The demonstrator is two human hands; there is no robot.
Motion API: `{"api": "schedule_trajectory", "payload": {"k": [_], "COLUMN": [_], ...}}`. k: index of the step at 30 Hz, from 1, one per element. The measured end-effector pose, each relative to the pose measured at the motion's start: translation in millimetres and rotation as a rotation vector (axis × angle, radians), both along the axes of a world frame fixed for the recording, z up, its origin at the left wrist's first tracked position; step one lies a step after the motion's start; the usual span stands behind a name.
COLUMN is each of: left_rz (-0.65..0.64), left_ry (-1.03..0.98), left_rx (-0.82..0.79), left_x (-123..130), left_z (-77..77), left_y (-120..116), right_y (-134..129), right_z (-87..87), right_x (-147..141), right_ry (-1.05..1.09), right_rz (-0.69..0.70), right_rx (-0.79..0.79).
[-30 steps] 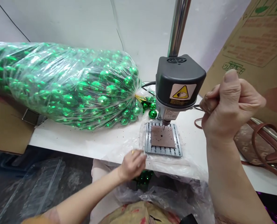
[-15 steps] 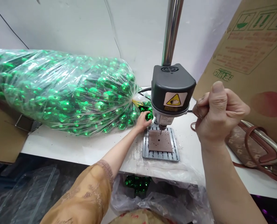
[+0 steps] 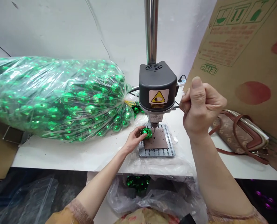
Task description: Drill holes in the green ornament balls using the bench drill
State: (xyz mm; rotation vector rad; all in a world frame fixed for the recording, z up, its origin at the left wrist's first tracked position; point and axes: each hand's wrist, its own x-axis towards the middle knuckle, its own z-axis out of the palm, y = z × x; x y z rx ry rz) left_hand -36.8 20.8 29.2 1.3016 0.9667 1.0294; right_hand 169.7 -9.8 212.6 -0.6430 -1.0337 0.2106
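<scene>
Left hand (image 3: 133,140) pinching a green faceted ball (image 3: 148,133) between thumb and fingers, over the far left corner of the brown pad (image 3: 156,143), pad's slotted base (image 3: 158,153) near the worktop's (image 3: 65,152) front edge, right hand (image 3: 202,109) fisted beside the drill press (image 3: 157,85), any contents hidden.

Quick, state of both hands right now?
Left hand: closed on a green faceted ball.
Right hand: closed in a fist beside the drill press; whether it grips anything is hidden.
</scene>
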Motion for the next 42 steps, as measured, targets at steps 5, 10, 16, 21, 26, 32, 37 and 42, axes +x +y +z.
{"api": "schedule_trajectory", "payload": {"k": [5,10,16,21,26,32,37,42], "left_rz": [-0.011,0.017,0.056,0.093,0.04,0.046,0.062,0.046], "left_ry": [0.089,0.224,0.3,0.329,0.21,0.248,0.281,0.278], "left_rx": [0.067,0.135,0.26,0.291,0.283,0.278,0.276,0.29], "left_x": [8,11,22,37,42,40,40,39], "left_z": [-4.2,-4.6,-5.4,-18.0,-28.9,-28.9,-29.6,-28.6], "left_y": [2,4,-2,-11,-14,-14,-15,-15], "right_y": [1,1,0,0,0,-2,-12,-13], "right_z": [-0.5,-1.4,-1.0,-1.0,0.1,-4.3,-18.1,-32.0], "right_x": [1,0,0,0,1,1,-2,-3], "right_ry": [-0.002,-0.003,-0.045,-0.011,0.004,-0.002,0.009,0.019], "right_rz": [-0.017,-0.026,-0.081,-0.028,0.001,-0.002,-0.062,-0.086], "right_rx": [-0.018,-0.013,-0.053,-0.024,-0.011,0.004,-0.012,0.052]}}
